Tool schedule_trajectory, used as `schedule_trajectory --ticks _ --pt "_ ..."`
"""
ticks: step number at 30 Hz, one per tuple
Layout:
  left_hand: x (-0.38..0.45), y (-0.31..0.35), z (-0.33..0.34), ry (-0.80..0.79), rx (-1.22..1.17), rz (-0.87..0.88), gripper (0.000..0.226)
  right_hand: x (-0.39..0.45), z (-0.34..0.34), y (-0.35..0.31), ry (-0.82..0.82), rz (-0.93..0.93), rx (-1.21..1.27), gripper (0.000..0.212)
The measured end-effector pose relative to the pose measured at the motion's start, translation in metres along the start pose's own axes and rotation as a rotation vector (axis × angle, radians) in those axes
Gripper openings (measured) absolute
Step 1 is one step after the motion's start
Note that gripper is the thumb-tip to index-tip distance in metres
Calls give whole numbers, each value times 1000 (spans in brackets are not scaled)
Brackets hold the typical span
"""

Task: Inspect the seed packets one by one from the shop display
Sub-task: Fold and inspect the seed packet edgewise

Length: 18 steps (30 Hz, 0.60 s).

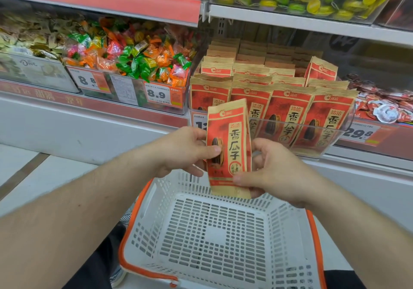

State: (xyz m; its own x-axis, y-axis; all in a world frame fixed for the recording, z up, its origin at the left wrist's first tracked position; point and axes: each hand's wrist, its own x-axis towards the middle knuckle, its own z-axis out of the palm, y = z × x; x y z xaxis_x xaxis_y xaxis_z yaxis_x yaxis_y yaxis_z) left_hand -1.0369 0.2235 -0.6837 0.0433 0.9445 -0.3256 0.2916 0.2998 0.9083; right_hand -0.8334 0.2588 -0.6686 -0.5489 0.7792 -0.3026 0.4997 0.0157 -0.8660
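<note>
Both hands hold one seed packet (229,149) upright above a white basket (214,239) with an orange rim. The left hand (187,150) grips the packet at its left edge, with the thumb lying across the front near the printed seed picture. The right hand (274,172) grasps the lower right corner, its thumb pressed on the front of the packet. The packet is red and tan, and its front side faces the camera. Behind it, on the shelf, a clear display tray (330,136) holds more seed packets of the same kind (288,114), standing in rows. To the left of this tray there is a bin of wrapped candies (138,54) with a price tag (157,95) reading 8.9.
</note>
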Motion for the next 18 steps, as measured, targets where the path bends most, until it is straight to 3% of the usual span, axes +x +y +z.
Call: schedule_trajectory --ticks 3,7,10,13,15,18 --pt "2 -1 12 17 -53 -1 21 1 10 2 108 -31 -213 46" --pt "2 1 21 12 -164 13 26 1 13 0 164 -86 -314 43" --pt "5 1 25 23 -196 15 24 -2 14 -2 120 -87 -326 41" --pt "6 0 23 -10 -191 23 35 -2 6 -4 64 -95 -305 25" --pt "5 -1 22 -73 -151 37 45 0 0 -4 116 -133 -195 12" --pt "3 -1 26 -137 -124 42 54 2 0 -4 249 -241 -198 23"
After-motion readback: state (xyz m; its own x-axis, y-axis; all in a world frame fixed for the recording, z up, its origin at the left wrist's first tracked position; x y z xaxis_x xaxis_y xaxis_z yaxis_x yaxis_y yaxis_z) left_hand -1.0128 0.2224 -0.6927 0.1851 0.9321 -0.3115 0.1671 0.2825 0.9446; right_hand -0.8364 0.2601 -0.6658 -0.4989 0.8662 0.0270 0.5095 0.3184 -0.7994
